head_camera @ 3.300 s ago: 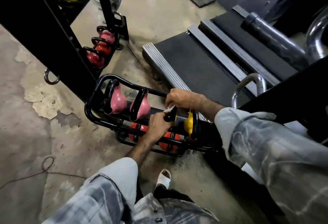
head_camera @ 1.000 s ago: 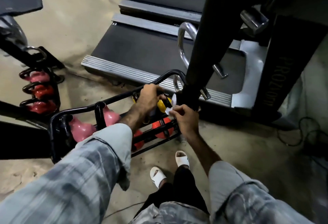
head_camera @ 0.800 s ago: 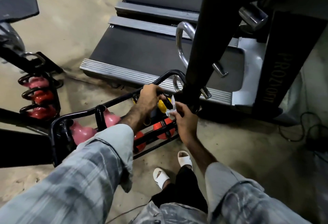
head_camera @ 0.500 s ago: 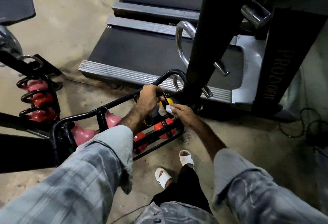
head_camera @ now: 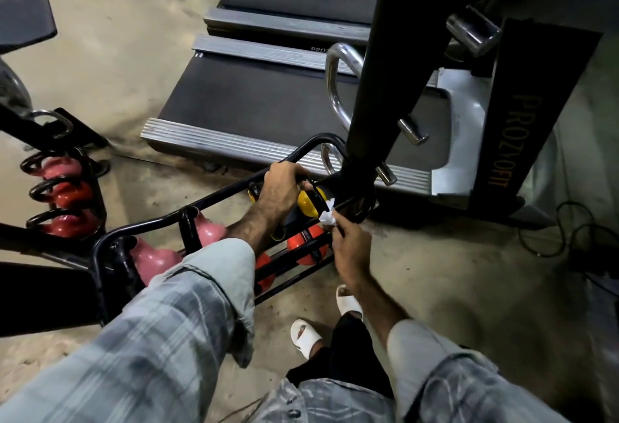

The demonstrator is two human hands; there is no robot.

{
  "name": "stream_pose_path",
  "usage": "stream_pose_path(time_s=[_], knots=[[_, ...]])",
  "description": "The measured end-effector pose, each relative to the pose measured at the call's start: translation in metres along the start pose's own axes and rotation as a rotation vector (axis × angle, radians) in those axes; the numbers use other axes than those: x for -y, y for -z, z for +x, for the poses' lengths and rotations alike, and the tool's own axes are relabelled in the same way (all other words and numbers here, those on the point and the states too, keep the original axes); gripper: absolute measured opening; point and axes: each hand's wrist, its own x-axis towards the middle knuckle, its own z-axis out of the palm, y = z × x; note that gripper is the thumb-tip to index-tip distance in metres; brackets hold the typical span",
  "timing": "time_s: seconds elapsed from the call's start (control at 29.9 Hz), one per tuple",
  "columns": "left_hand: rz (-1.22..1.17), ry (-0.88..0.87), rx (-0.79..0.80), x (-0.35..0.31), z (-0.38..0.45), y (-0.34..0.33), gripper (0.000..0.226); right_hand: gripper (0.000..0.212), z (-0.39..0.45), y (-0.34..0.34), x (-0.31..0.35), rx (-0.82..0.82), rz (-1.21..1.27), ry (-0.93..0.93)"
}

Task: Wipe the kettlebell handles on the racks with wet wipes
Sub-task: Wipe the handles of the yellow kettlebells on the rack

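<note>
A low black rack (head_camera: pixel 231 193) on the floor carries pink kettlebells (head_camera: pixel 152 259), orange ones (head_camera: pixel 310 241) on a lower tier and a yellow kettlebell (head_camera: pixel 310 205) at its right end. My left hand (head_camera: pixel 279 189) curls over the rack's top bar and the yellow kettlebell's black handle. My right hand (head_camera: pixel 350 245) pinches a crumpled white wet wipe (head_camera: pixel 328 214) against the lower end of that handle (head_camera: pixel 316 196).
A thick black machine post (head_camera: pixel 378 87) with chrome pegs rises right behind the rack's right end. A treadmill (head_camera: pixel 268 104) lies beyond it. A mirror at left reflects more kettlebells (head_camera: pixel 63 188). Cables (head_camera: pixel 569 231) lie at right. My sandalled feet (head_camera: pixel 306 335) stand below the rack.
My view swung from the rack's left to its right end. Over the last second my right hand slid the wipe down along the yellow kettlebell's handle; my left hand stayed on top.
</note>
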Motion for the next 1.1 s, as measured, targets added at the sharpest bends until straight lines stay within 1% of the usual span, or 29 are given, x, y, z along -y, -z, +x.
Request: stream_pose_path(time_s=[0.1, 0.17, 0.23, 0.33, 0.4, 0.54, 0.64, 0.77, 0.94, 1.0, 1.07, 1.1], knots=[[0.014, -0.008, -0.007, 0.000, -0.001, 0.001, 0.015, 0.041, -0.003, -0.005, 0.007, -0.116, -0.055, 0.161], [0.004, 0.001, 0.000, -0.002, -0.001, 0.002, 0.017, 0.042, 0.008, -0.006, 0.021, -0.124, -0.122, 0.288], [-0.010, 0.005, 0.009, -0.002, -0.001, 0.002, 0.017, 0.040, 0.018, -0.006, 0.028, -0.133, -0.174, 0.352], [-0.024, 0.026, 0.003, -0.001, -0.002, 0.002, 0.016, 0.036, 0.018, -0.004, 0.018, -0.157, -0.138, 0.254], [-0.020, 0.030, -0.004, -0.001, -0.003, 0.002, 0.016, 0.039, 0.009, -0.002, 0.010, -0.088, -0.119, 0.204], [-0.037, 0.030, -0.003, 0.000, -0.002, 0.002, 0.016, 0.045, 0.001, 0.001, 0.016, 0.025, -0.080, 0.196], [-0.051, 0.039, -0.005, 0.003, -0.003, 0.000, 0.016, 0.036, 0.012, 0.003, 0.024, 0.018, -0.061, 0.195], [-0.054, 0.054, -0.005, 0.002, -0.001, 0.000, 0.016, 0.032, 0.021, 0.011, 0.020, 0.005, 0.045, 0.162], [-0.060, 0.077, 0.004, 0.004, 0.001, -0.003, 0.023, 0.022, 0.010, 0.013, -0.002, -0.004, 0.014, 0.138], [-0.053, 0.063, 0.007, 0.005, 0.002, -0.004, 0.024, 0.020, 0.014, 0.016, -0.001, 0.004, -0.011, 0.191], [-0.049, 0.064, 0.005, 0.008, 0.003, -0.002, 0.021, 0.018, 0.018, 0.018, 0.007, 0.042, -0.052, 0.335], [-0.064, 0.067, -0.001, 0.010, 0.004, -0.003, 0.020, 0.015, 0.022, 0.020, 0.010, 0.070, -0.104, 0.441]])
